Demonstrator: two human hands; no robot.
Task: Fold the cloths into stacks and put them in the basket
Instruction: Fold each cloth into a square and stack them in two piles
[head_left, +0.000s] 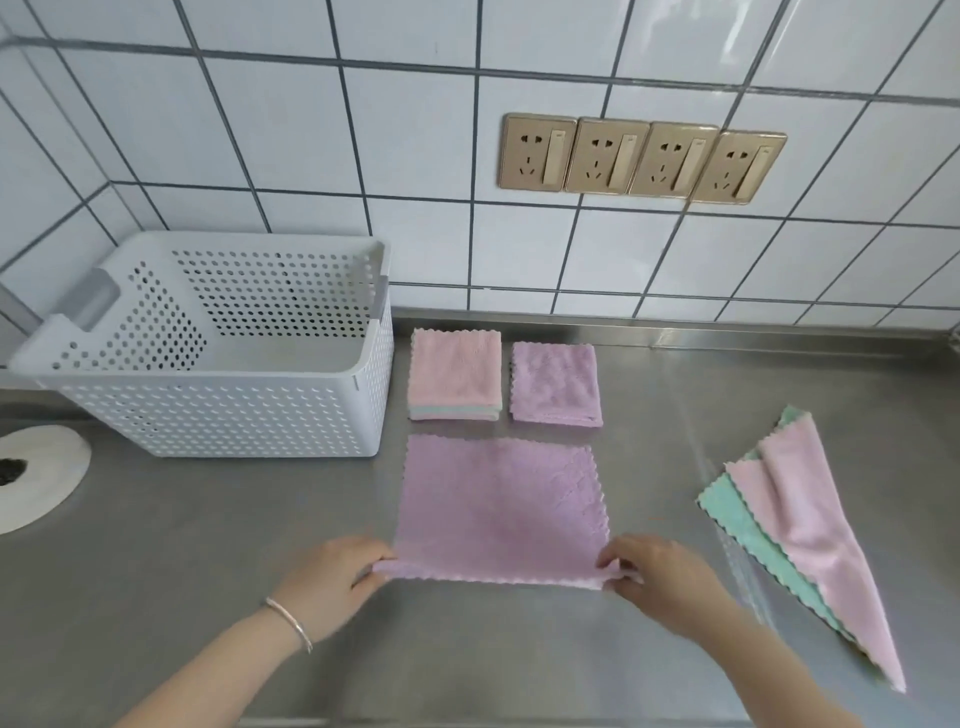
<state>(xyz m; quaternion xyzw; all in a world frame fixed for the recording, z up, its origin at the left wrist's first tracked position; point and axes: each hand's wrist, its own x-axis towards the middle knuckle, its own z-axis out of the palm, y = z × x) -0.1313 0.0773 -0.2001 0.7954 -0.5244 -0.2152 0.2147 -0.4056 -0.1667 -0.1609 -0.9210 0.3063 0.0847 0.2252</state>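
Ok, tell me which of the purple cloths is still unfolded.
The large purple cloth spread flat nearest the person, its near corners pinched by the left hand and right hand. The small purple cloth behind it is already a folded square.

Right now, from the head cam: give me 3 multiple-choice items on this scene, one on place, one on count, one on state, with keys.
1. Where is the basket relative to the folded stacks?
A. left of them
B. right of them
C. on top of them

2. How many wall sockets are in the row?
A. two
B. four
C. six

3. What are the hands doing?
A. resting flat on the counter
B. lifting the basket
C. pinching the near corners of the open purple cloth

Answers: 1 A, it sits left of the pink stack and purple stack. 2 B, four plates side by side. 3 C, left hand and right hand each grip a corner.
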